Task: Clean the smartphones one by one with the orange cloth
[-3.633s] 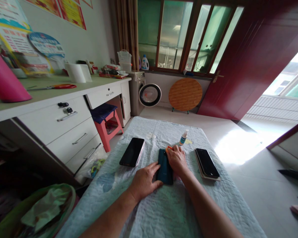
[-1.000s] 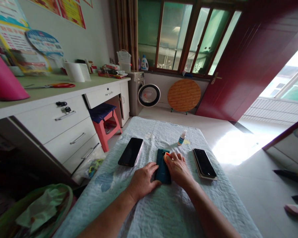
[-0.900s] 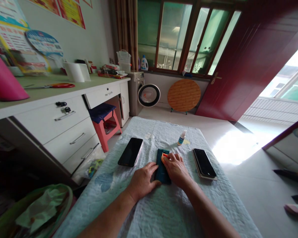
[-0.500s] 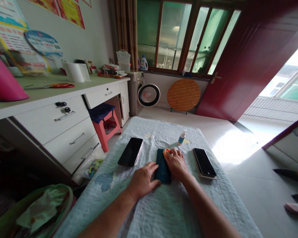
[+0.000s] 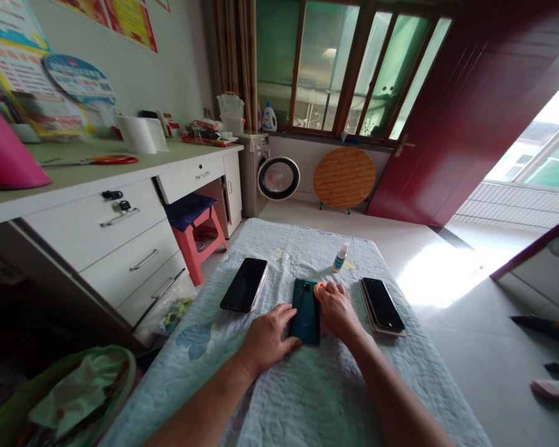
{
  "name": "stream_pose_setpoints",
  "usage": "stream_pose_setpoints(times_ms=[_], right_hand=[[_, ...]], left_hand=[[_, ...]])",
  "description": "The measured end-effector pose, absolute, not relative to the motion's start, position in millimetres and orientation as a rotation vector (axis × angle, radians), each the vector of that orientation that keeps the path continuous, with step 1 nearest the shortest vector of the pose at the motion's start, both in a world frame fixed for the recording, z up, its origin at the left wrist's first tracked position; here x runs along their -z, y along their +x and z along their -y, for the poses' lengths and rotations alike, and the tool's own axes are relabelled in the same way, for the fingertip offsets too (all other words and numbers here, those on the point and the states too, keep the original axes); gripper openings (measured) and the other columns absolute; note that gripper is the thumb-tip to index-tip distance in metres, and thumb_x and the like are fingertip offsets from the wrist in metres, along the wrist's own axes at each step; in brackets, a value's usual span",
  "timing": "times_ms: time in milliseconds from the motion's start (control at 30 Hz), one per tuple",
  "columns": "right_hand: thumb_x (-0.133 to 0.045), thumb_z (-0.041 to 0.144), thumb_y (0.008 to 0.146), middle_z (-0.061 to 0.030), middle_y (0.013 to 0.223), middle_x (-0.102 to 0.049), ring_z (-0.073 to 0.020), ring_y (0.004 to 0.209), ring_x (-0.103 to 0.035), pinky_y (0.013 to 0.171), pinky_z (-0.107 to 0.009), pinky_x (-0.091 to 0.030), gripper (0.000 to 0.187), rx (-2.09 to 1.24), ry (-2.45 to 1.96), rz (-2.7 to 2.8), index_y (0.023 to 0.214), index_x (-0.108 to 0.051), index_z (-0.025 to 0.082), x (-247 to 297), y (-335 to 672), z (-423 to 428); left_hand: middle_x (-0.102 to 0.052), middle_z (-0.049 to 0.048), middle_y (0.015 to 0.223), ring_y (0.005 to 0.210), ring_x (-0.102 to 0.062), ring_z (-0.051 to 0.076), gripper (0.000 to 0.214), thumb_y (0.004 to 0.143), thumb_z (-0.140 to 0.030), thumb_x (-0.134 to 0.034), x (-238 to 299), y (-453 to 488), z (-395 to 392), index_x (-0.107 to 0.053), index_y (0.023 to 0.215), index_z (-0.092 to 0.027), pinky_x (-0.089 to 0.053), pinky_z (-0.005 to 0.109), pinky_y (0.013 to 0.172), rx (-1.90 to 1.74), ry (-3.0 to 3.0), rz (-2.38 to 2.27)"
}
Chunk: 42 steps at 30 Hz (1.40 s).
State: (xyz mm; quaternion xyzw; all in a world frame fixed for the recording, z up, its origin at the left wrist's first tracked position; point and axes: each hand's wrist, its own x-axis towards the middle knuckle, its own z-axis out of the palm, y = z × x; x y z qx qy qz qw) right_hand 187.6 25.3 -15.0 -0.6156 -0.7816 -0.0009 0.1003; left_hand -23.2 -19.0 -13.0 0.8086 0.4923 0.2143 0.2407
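A teal smartphone (image 5: pixel 306 318) lies back side up on the cloth-covered table, its camera block toward the far end. My left hand (image 5: pixel 269 336) steadies it, fingertips on the left edge and thumb at the near corner. Closed around a small orange piece (image 5: pixel 318 289), perhaps a cloth or pad, my right hand (image 5: pixel 338 311) rests at the phone's upper right edge. Most of that orange piece is hidden by my fingers. Beyond it stands a small spray bottle (image 5: pixel 340 259) with a white cap. Black-screened phones lie on either side, one left (image 5: pixel 245 284) and one right (image 5: pixel 382 303).
A pale blue quilted cloth (image 5: pixel 298 397) covers the table. White drawers (image 5: pixel 121 248) and a pink stool (image 5: pixel 199 239) with a dark cushion stand to the left. A green bin (image 5: pixel 128 379) sits at the lower left. Behind are an open-doored washing machine (image 5: pixel 250 174) and a round wooden tabletop (image 5: pixel 345 178).
My right hand has shifted slightly right with the orange piece, from over the phone's back to its right edge, uncovering the camera block. My left hand stays in place.
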Motion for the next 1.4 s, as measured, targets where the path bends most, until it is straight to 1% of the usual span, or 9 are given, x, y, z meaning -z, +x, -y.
stream_pose_setpoints(times_ms=[167,367,433,600,800,1000,1167,1400], right_hand=[[-0.041,0.019,0.098,-0.0054,0.091,-0.057,-0.0175,0.083,-0.046,0.074,-0.03,-0.031,0.022,-0.076,-1.669,2.44,0.093,-0.062,0.02,3,189,-16],[-0.04,0.023,0.1,-0.0044,0.09,-0.057,-0.0176,0.084,-0.046,0.076,-0.028,-0.033,0.025,-0.139,-1.502,2.511,0.092,-0.064,0.022,-9,175,-3],[-0.04,0.023,0.1,-0.0039,0.091,-0.057,-0.0176,0.085,-0.046,0.077,-0.028,-0.034,0.024,-0.156,-1.452,2.528,0.095,-0.064,0.023,-10,168,2],[-0.041,0.026,0.1,-0.0044,0.097,-0.056,-0.0179,0.09,-0.047,0.079,-0.028,-0.034,0.024,-0.189,-1.422,2.552,0.097,-0.064,0.023,-9,158,7],[-0.037,0.029,0.102,-0.0045,0.093,-0.055,-0.0187,0.087,-0.046,0.078,-0.029,-0.034,0.028,-0.091,-1.584,2.386,0.097,-0.064,0.024,1,172,-7],[-0.037,0.028,0.101,-0.0036,0.092,-0.055,-0.018,0.086,-0.045,0.076,-0.028,-0.032,0.028,-0.038,-1.707,2.265,0.095,-0.064,0.024,13,186,-20],[-0.039,0.025,0.1,-0.0043,0.093,-0.055,-0.0178,0.086,-0.045,0.076,-0.029,-0.032,0.025,-0.024,-1.674,2.313,0.096,-0.063,0.024,8,178,-18],[-0.046,0.026,0.098,-0.0032,0.096,-0.055,-0.0182,0.089,-0.044,0.075,-0.028,-0.03,0.018,-0.04,-1.563,2.432,0.097,-0.064,0.025,-3,154,-11]], left_hand=[[-0.055,0.0098,0.139,0.125,-0.055,0.027,0.057,0.077,-0.034,-0.074,14,-24,19,-0.058,0.13,-0.02,-0.044,0.037,0.106,-0.583,2.206,-1.348],[-0.056,0.0115,0.138,0.125,-0.055,0.028,0.059,0.079,-0.044,-0.072,17,-25,19,-0.058,0.13,-0.018,-0.043,0.038,0.106,-0.623,2.199,-1.302],[-0.058,0.0104,0.136,0.122,-0.057,0.028,0.057,0.078,-0.043,-0.073,15,-25,19,-0.058,0.128,-0.019,-0.044,0.037,0.105,-0.649,2.187,-1.275],[-0.064,0.005,0.126,0.113,-0.061,0.025,0.046,0.078,-0.035,-0.072,10,-24,19,-0.061,0.121,-0.025,-0.047,0.033,0.101,-0.699,2.159,-1.245],[-0.061,0.0076,0.131,0.12,-0.058,0.026,0.047,0.074,-0.029,-0.074,16,-24,19,-0.064,0.119,-0.021,-0.045,0.035,0.104,-0.672,2.18,-1.324],[-0.06,0.0082,0.134,0.122,-0.058,0.026,0.046,0.075,-0.027,-0.074,17,-24,20,-0.064,0.12,-0.022,-0.045,0.037,0.105,-0.654,2.189,-1.347],[-0.061,0.0084,0.133,0.121,-0.058,0.026,0.047,0.074,-0.027,-0.075,16,-24,19,-0.064,0.119,-0.021,-0.045,0.036,0.105,-0.665,2.182,-1.338],[-0.064,0.0047,0.127,0.114,-0.062,0.025,0.042,0.076,-0.03,-0.072,13,-24,21,-0.065,0.117,-0.024,-0.048,0.035,0.101,-0.666,2.179,-1.318]])
